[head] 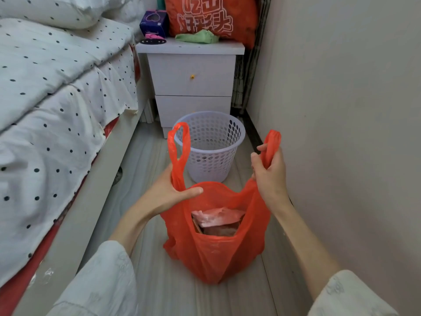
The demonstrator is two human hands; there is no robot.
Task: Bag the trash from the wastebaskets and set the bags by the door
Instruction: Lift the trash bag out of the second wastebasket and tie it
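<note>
Two hands hold a red plastic bag (214, 249) open on the floor (150, 169): the left hand (167, 192) pinches one handle loop, the right hand (270, 173) grips the other. Pale trash (217, 218) lies inside. Just beyond stands a white perforated wastebasket (211, 147), before the nightstand (193, 76), between bed (57, 99) and wall (341, 110).

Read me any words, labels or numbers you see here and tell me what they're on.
"吃出" (partly cut off) over "好彩头", white characters on the orange bag behind the nightstand.
Purple box: small label, too blurred to read.
Red trash bag, wastebasket: no text.
</note>
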